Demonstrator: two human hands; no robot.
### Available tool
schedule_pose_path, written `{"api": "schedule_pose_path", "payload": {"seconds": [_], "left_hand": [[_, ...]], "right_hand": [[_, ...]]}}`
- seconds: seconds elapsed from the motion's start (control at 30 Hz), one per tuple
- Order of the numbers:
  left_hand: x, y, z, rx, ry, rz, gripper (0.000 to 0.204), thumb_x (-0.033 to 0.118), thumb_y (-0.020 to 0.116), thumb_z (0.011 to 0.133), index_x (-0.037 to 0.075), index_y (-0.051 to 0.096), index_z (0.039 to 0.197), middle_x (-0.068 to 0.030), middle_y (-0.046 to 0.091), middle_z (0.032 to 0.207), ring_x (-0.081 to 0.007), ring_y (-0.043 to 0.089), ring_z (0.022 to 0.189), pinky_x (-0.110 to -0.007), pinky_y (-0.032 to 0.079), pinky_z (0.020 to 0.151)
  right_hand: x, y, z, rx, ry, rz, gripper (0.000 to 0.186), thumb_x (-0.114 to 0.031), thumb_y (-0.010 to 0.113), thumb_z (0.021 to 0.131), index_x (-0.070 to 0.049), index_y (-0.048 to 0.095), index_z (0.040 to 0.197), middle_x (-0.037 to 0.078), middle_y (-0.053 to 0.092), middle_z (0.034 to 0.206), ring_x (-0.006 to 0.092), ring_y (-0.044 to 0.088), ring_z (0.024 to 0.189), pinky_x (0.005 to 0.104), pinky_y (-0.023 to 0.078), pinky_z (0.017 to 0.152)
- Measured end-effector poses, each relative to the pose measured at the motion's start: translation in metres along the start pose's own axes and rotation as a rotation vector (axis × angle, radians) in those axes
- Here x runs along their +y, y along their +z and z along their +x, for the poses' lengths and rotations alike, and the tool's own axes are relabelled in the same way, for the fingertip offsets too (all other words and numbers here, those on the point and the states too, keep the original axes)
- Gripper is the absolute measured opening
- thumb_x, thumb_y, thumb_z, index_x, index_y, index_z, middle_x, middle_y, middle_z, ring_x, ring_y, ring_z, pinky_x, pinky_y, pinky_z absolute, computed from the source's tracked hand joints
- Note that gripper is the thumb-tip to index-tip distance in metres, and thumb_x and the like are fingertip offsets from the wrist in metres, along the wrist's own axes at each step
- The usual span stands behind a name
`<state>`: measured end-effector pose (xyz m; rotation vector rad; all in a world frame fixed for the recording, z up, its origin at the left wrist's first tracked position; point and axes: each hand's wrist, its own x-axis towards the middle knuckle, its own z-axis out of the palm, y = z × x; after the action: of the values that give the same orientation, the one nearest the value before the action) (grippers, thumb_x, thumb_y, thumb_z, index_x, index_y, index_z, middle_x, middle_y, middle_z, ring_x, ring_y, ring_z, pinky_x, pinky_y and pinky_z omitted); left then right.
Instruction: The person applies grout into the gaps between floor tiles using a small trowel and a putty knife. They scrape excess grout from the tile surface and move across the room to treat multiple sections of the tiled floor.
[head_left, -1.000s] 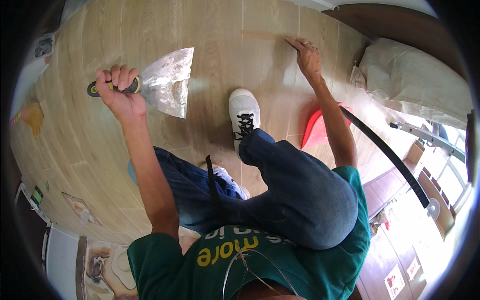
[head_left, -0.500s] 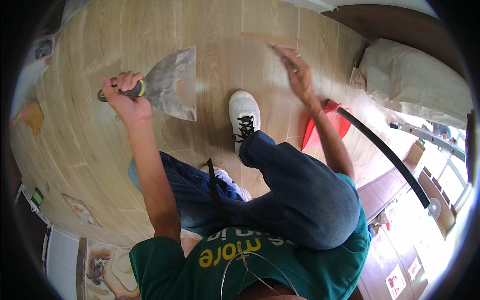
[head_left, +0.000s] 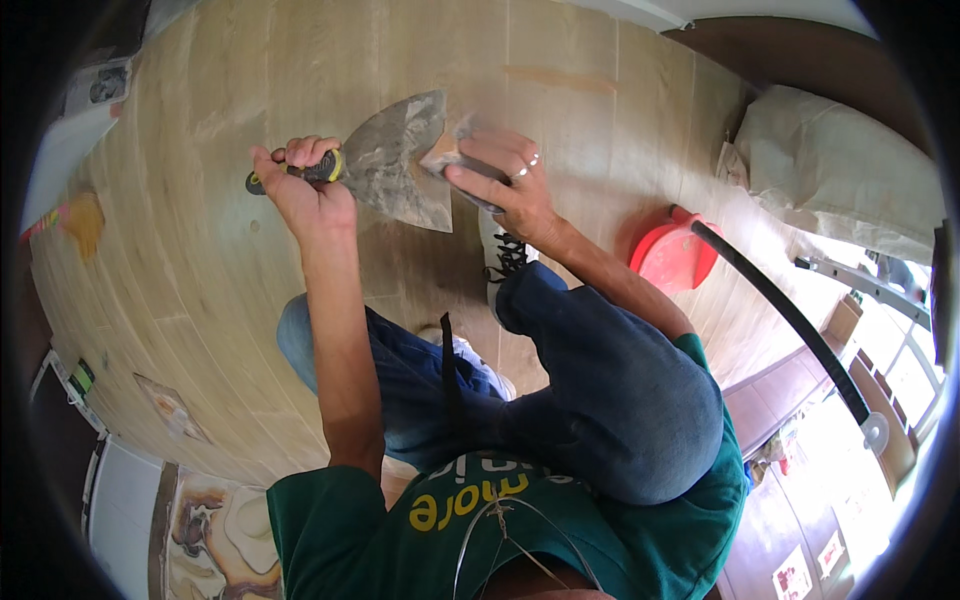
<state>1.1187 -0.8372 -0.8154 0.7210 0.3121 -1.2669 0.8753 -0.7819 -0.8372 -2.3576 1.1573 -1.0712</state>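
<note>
My left hand is closed round the black and yellow handle of a wide putty knife. Its grey, stained blade is held above the floor, pointing right. A dab of light brown putty sits by the blade's right edge. There my right hand, with rings on its fingers, grips a flat greyish piece that meets the blade. Motion blur and the fingers hide most of that piece, so its exact kind is unclear. On the floor beyond, a light brown strip of putty runs along the wood-look planks.
A red dustpan with a long black handle lies right of my right forearm. My white shoe is below the blade. A broom head shows at far left, a cloth-covered bundle at upper right, and a metal rail at right.
My right hand has come from the floor strip down and left to the putty knife's blade. The putty knife has shifted slightly right in the picture, still in my left hand.
</note>
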Motion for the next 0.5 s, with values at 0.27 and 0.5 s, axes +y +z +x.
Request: {"api": "schedule_pose_path", "payload": {"seconds": [0.27,0.5], "left_hand": [[0.046,0.009,0.002,-0.218,-0.023,-0.15,0.03,0.031,0.054,0.097,0.011,0.042,0.078,-0.001,0.039,0.065,-0.0117,0.041,0.059,-0.025,0.038,0.058],[0.028,0.001,0.008,-0.208,-0.124,-0.129,0.029,0.029,0.058,0.095,0.011,0.044,0.077,-0.0005,0.038,0.066,-0.0113,0.041,0.059,-0.025,0.037,0.058]], "right_hand": [[0.155,-0.06,-0.077,-0.16,0.728,-0.597,0.043,-0.002,0.047,0.09,-0.017,0.057,0.129,0.013,0.064,0.114,0.0345,0.062,0.1,0.0463,0.049,0.085],[0.22,-0.016,-0.099,-0.343,0.721,-1.014,0.035,-0.011,0.053,0.088,-0.011,0.058,0.123,0.016,0.063,0.111,0.035,0.061,0.102,0.0435,0.053,0.083]]}}
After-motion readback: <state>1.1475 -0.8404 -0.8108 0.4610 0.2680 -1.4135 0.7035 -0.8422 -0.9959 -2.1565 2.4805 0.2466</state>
